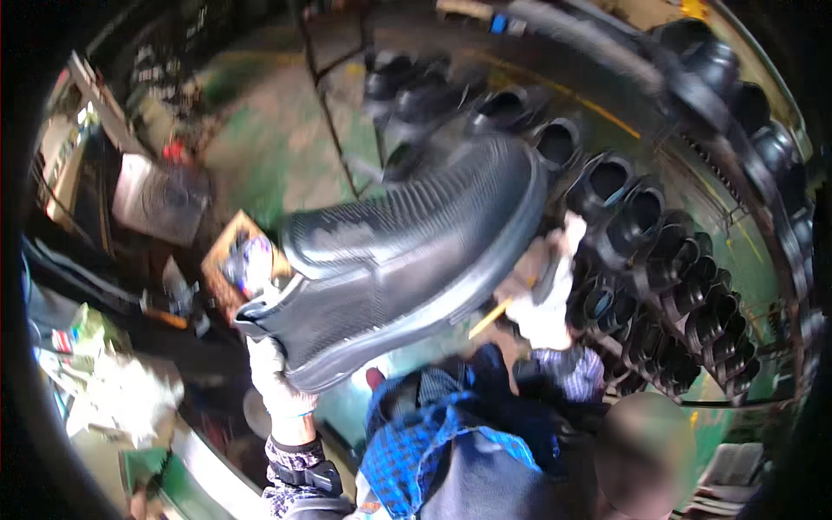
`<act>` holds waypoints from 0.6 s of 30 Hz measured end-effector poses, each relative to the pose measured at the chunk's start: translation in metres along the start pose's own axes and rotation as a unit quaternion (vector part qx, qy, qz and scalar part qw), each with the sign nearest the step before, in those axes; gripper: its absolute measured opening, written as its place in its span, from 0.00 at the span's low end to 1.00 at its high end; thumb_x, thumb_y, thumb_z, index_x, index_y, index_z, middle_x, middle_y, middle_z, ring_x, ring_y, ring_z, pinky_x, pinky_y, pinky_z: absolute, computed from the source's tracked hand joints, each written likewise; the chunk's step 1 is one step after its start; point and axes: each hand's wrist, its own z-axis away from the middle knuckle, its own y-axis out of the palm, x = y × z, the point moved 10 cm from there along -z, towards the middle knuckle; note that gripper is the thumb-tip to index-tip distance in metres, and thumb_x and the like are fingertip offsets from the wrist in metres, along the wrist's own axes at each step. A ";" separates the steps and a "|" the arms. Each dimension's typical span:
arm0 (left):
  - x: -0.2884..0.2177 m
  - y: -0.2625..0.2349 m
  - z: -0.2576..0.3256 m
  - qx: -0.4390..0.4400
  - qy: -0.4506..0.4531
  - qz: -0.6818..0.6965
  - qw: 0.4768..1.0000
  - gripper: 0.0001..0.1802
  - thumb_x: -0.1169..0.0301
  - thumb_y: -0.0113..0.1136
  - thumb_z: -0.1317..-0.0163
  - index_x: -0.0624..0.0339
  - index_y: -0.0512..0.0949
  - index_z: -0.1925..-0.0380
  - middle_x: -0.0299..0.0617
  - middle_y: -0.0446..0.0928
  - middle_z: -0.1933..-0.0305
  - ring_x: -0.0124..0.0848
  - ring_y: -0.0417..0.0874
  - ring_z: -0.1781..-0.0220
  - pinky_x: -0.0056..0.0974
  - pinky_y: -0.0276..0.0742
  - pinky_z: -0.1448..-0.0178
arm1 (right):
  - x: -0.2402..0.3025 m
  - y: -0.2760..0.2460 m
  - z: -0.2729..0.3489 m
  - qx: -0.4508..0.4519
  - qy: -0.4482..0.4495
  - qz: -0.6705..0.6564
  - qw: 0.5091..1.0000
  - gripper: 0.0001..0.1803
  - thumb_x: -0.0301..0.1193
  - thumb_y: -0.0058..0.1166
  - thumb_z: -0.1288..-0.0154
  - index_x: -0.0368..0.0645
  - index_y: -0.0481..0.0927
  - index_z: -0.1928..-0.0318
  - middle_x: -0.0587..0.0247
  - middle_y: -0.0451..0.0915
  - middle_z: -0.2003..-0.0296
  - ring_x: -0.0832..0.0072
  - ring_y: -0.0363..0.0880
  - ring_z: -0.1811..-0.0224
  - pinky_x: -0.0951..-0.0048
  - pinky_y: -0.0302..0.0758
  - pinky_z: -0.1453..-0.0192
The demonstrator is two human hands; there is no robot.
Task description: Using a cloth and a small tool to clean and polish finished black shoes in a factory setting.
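Observation:
A large black slip-on shoe (407, 251) with a thick sole and ribbed elastic fills the middle, toe pointing to the upper right. My left hand (282, 381), in a white glove, is closed on its heel end. Beside the sole on the right is my right hand (542, 312), also white-gloved and smeared by motion. Its fingers are closed round a thin yellow stick (490, 319), whose far end and kind I cannot make out. Whether the stick touches the shoe is unclear.
Rows of black shoes (637, 217) stand on racks along the right. A brown box (227, 264) with small items lies left of the shoe. Farther left are a grey metal panel (160, 199) and a whitish plastic bag (130, 394).

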 end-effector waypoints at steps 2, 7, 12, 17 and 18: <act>0.004 -0.022 0.025 0.012 -0.020 -0.031 0.999 0.32 0.67 0.62 0.53 0.62 0.65 0.45 0.43 0.69 0.46 0.34 0.71 0.44 0.40 0.63 0.36 | 0.055 0.047 -0.021 0.000 -0.073 0.005 0.997 0.17 0.48 0.44 0.36 0.48 0.75 0.62 0.57 0.78 0.60 0.74 0.71 0.71 0.70 0.74 0.61; 0.030 -0.121 0.069 -0.066 -0.083 -0.131 0.986 0.35 0.66 0.68 0.58 0.65 0.67 0.48 0.42 0.73 0.51 0.31 0.74 0.48 0.35 0.68 0.42 | -0.057 0.165 0.048 0.247 0.324 -0.365 0.837 0.27 0.48 0.34 0.31 0.38 0.71 0.49 0.56 0.75 0.50 0.69 0.75 0.56 0.71 0.71 0.48; 0.046 -0.181 0.122 -0.160 -0.152 -0.058 0.974 0.38 0.65 0.68 0.55 0.65 0.64 0.44 0.44 0.71 0.46 0.34 0.72 0.44 0.38 0.65 0.38 | -0.106 0.213 0.105 0.307 0.444 -0.331 0.774 0.30 0.45 0.36 0.30 0.27 0.69 0.45 0.50 0.75 0.48 0.64 0.75 0.48 0.69 0.68 0.41; 0.050 -0.199 0.155 -0.190 -0.228 -0.049 0.954 0.41 0.64 0.66 0.53 0.64 0.60 0.39 0.45 0.69 0.44 0.35 0.71 0.42 0.40 0.64 0.36 | -0.095 0.248 0.146 0.319 0.549 -0.378 0.673 0.41 0.49 0.49 0.38 0.25 0.58 0.39 0.42 0.66 0.42 0.57 0.65 0.38 0.58 0.59 0.34; 0.049 -0.200 0.159 -0.186 -0.216 -0.037 0.958 0.40 0.61 0.64 0.50 0.64 0.59 0.38 0.46 0.69 0.44 0.36 0.71 0.42 0.41 0.65 0.35 | -0.094 0.253 0.149 0.322 0.546 -0.395 0.664 0.40 0.48 0.48 0.38 0.25 0.58 0.38 0.42 0.66 0.42 0.57 0.65 0.39 0.58 0.60 0.34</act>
